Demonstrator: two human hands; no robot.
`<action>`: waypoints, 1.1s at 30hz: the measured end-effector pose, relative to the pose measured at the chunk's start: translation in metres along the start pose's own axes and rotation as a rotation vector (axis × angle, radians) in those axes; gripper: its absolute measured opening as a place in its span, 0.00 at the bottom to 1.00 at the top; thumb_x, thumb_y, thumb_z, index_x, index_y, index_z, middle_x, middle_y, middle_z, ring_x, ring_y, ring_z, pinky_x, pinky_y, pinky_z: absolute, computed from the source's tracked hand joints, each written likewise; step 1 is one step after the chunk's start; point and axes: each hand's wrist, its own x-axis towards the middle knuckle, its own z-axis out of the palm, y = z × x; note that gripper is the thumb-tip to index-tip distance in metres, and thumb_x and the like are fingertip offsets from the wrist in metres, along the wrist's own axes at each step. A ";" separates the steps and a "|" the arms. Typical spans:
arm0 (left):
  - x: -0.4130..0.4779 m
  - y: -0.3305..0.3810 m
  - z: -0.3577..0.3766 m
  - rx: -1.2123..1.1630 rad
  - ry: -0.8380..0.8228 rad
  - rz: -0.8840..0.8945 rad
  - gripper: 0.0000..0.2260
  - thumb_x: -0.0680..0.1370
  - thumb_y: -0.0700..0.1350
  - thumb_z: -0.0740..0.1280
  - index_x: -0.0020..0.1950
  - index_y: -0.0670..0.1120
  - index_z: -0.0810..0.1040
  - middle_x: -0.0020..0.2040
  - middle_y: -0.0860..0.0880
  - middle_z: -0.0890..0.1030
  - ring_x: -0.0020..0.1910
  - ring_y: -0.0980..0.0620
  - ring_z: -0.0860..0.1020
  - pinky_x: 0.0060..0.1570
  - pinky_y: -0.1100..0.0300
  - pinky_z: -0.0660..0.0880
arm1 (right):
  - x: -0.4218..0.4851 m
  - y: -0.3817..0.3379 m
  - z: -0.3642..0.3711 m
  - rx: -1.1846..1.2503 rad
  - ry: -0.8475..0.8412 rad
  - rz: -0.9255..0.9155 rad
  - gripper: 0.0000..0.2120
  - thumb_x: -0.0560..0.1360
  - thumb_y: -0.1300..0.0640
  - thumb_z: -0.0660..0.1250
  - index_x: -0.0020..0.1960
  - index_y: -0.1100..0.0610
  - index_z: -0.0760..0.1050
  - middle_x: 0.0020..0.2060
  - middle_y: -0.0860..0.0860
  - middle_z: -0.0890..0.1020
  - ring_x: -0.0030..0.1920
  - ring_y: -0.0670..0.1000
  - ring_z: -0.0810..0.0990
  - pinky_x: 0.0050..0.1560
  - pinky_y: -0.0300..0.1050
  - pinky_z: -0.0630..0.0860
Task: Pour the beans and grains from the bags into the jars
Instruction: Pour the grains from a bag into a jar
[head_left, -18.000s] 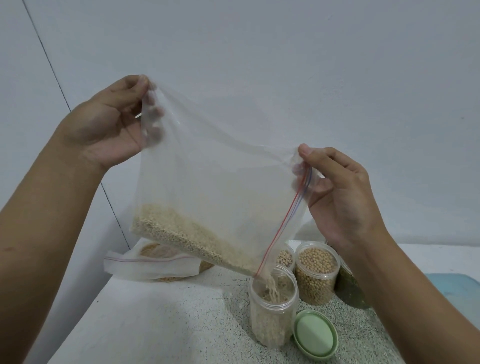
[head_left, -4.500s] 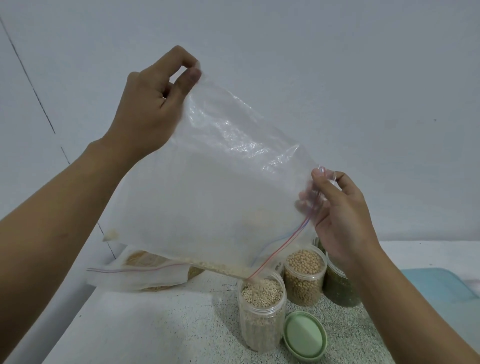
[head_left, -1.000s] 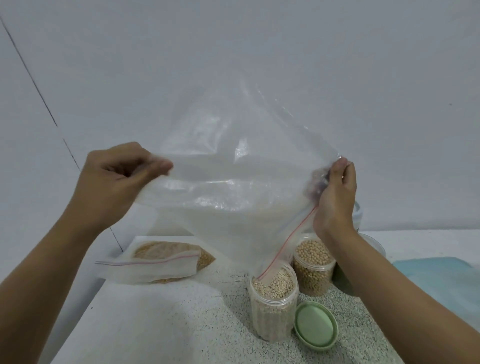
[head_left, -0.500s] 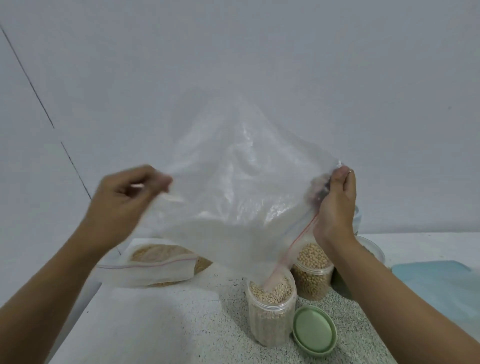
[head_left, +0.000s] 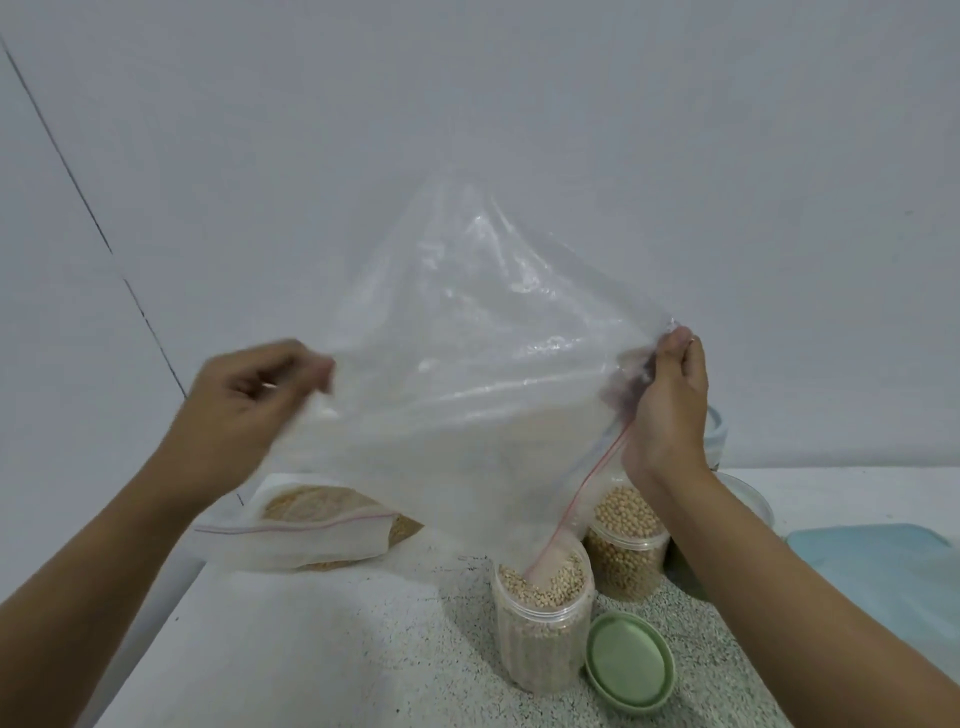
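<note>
A clear zip bag with a red seal line hangs tilted over the counter, and I see no grain inside it. Its open corner dips into a clear jar filled to the top with pale grain. My left hand, blurred, pinches the bag's left edge. My right hand pinches the bag's seal end at the right. A second jar of round beige beans stands just behind the grain jar.
A green lid lies face up to the right of the grain jar. A folded zip bag with brown grain lies at the back left. A dark-filled jar and a light blue tray sit right, on the speckled counter.
Over the last seconds the grain ran out of the bag into the jar. My left hand dropped from high to mid height, and it now moves slightly; the bag puffs upward.
</note>
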 end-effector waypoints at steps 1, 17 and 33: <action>0.001 -0.006 -0.002 -0.007 0.051 -0.031 0.12 0.82 0.52 0.67 0.39 0.52 0.80 0.29 0.50 0.69 0.27 0.54 0.61 0.26 0.58 0.56 | -0.001 -0.001 0.002 0.009 -0.012 0.016 0.16 0.86 0.45 0.55 0.42 0.51 0.68 0.31 0.45 0.72 0.29 0.46 0.67 0.29 0.38 0.69; -0.079 -0.112 0.035 0.214 -0.112 -0.527 0.28 0.80 0.61 0.64 0.32 0.37 0.73 0.26 0.47 0.67 0.26 0.55 0.65 0.27 0.63 0.58 | 0.005 -0.008 0.075 -0.197 -0.365 0.006 0.10 0.85 0.56 0.63 0.46 0.53 0.66 0.34 0.52 0.74 0.30 0.49 0.69 0.28 0.39 0.65; -0.080 -0.135 0.015 0.263 -0.464 -0.415 0.09 0.77 0.40 0.70 0.48 0.54 0.76 0.31 0.53 0.72 0.31 0.58 0.69 0.34 0.66 0.67 | -0.003 0.020 0.133 -0.518 -0.758 -0.003 0.18 0.79 0.67 0.69 0.67 0.55 0.75 0.48 0.56 0.83 0.36 0.53 0.78 0.34 0.44 0.74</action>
